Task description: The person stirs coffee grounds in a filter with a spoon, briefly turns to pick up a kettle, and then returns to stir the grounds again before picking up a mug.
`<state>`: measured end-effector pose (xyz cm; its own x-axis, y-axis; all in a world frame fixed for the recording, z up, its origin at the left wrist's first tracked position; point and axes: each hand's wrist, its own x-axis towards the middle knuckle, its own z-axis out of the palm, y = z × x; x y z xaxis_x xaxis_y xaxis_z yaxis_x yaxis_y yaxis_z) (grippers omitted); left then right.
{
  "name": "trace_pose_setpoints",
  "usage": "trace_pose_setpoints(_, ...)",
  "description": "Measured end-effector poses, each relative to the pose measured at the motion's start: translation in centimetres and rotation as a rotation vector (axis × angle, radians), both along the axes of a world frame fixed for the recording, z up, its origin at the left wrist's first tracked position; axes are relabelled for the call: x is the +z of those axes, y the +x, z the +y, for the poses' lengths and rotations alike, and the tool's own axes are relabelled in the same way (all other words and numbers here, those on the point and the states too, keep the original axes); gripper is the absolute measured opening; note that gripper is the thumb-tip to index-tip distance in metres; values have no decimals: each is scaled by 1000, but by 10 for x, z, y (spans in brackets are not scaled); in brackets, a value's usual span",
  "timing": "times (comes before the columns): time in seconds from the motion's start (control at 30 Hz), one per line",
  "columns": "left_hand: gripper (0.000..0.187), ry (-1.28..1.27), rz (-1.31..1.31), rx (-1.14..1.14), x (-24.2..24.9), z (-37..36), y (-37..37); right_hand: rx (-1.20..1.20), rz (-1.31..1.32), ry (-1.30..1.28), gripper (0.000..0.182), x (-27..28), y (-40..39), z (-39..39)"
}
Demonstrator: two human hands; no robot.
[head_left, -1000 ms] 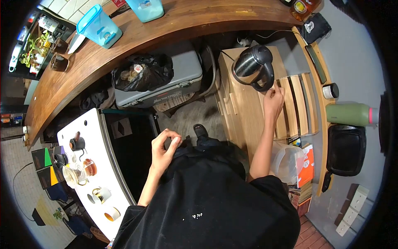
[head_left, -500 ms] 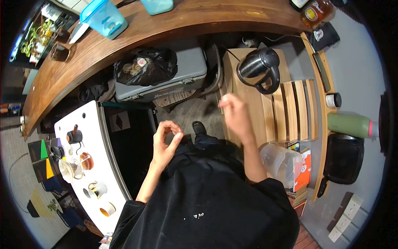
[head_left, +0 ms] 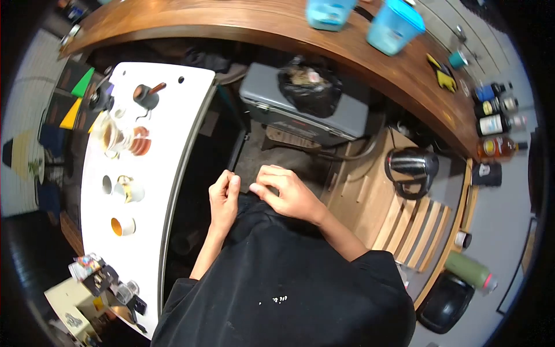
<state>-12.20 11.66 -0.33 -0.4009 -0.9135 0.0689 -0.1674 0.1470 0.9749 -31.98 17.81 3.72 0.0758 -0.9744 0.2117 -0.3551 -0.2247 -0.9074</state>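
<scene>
We see the right hand has left the kettle and joined the left hand at the shirt, both hands' fingers pinched together, seemingly empty.

White table, cups on it, wooden counter, blue containers

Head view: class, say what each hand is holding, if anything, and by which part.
Both the left hand and the right hand pinch the top edge of the black garment at the waist; neither holds anything else.
</scene>
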Motion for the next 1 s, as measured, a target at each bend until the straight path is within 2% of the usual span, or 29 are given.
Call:
trace_pose_setpoints(0.03,32,47,123,18,-2,-3,11,85,10,110,8,-4,7,-11)
trace_pose_setpoints(0.07,10,99,273,-45,0,-5,24,123,12,101,8,-4,19,-19)
trace_pose_setpoints(0.1,7,94,298,-16,5,-5,30,114,-49,92,10,1,33,-30)
trace_pose_setpoints(0.13,20,86,324,15,12,-6,38,108,-109,83,14,6,48,-42)
trace_pose_setpoints(0.17,42,159,305,6,16,-8,56,120,-103,52,12,11,62,-53)
trace_pose_setpoints(0.2,47,161,316,17,21,-10,68,165,-101,45,12,18,76,-65)
trace_pose_setpoints(0.33,33,272,359,192,22,-19,126,305,-97,84,13,23,128,-105)
trace_pose_setpoints(0.37,12,279,326,251,24,-21,137,356,-56,102,13,16,138,-115)
trace_pose_setpoints(0.43,14,346,309,274,19,-26,172,382,-51,46,12,14,164,-133)
trace_pose_setpoints(0.47,23,424,289,263,17,-27,185,404,-53,49,12,15,175,-139)
trace_pose_setpoints(0.5,40,390,238,372,20,-28,187,358,-83,54,12,20,186,-145)
trace_pose_setpoints(0.53,40,397,241,388,14,-30,195,309,-113,61,13,22,195,-150)
trace_pose_setpoints(0.6,47,120,171,454,4,-37,206,299,-164,99,13,25,207,-159)
trace_pose_setpoints(0.63,49,79,31,453,8,-38,214,311,-129,97,13,29,208,-166)
trace_pose_setpoints(0.77,45,97,19,469,10,-52,223,356,-40,125,9,23,200,-196)
trace_pose_setpoints(0.83,30,46,116,460,9,-60,219,386,-13,113,9,28,198,-213)
trace_pose_setpoints(0.87,30,49,117,480,9,-64,213,348,-16,76,11,34,198,-220)
trace_pose_setpoints(0.9,17,-41,154,498,7,-70,204,312,-21,36,12,38,198,-229)
trace_pose_setpoints(0.93,14,-134,187,518,5,-75,199,332,-16,27,15,33,194,-242)
trace_pose_setpoints(0.97,37,-62,212,498,-4,-77,199,324,-53,35,15,27,192,-254)
trace_pose_setpoints(1.0,37,-68,208,523,-5,-84,195,317,-90,44,14,21,190,-267)
